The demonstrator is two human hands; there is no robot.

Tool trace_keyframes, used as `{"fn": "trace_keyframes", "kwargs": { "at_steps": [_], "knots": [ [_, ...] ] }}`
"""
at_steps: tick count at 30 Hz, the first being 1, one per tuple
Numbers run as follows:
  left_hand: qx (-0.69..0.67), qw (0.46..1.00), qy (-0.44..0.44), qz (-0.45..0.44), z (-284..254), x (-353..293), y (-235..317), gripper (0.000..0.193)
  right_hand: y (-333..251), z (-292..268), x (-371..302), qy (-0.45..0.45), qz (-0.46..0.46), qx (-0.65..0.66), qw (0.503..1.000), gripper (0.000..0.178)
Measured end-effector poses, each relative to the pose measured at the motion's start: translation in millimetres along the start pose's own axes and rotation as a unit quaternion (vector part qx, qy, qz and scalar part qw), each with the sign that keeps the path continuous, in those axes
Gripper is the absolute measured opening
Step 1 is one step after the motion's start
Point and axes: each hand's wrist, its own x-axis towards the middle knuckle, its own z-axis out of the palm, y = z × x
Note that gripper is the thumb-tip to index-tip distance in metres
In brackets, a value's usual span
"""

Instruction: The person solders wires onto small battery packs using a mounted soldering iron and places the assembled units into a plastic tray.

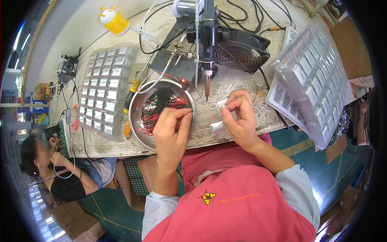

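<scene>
My left hand (170,131) is closed in a pinch at the bowl's right side, and a thin black wire (193,110) sticks out of its fingertips. Between the thumb and fingers of my right hand (243,123) is a small silver pouch battery (220,105). A second silver battery (218,128) lies on the bench just below it, with a thin red lead beside it. The steel bowl (136,128) holds a tangle of red and black wires (161,103). Above and between my hands, a soldering iron (207,82) points its tip downward.
Trays of silver batteries stand at left (100,92) and, stacked and tilted, at right (318,80). A black fan (242,54) sits behind the iron. Yellow-handled pliers (132,97) lie beside the bowl, and a yellow cup (116,23) stands at the back. Another person (60,169) works at far left.
</scene>
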Motion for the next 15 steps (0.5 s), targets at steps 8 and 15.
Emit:
{"fn": "trace_keyframes", "kwargs": {
  "at_steps": [8, 15],
  "knots": [
    [-0.019, 1.0, -0.011, -0.008, 18.0, 1.1, 0.7, 0.008, 1.8, 6.3, 3.6, 0.017, -0.004, 0.003, 1.0, 0.015],
    [-0.047, 0.996, -0.022, -0.072, 24.2, -2.0, 1.7, 0.009, -0.8, 8.1, 6.7, 0.007, 0.01, 0.014, 1.0, 0.015]
  ]
}}
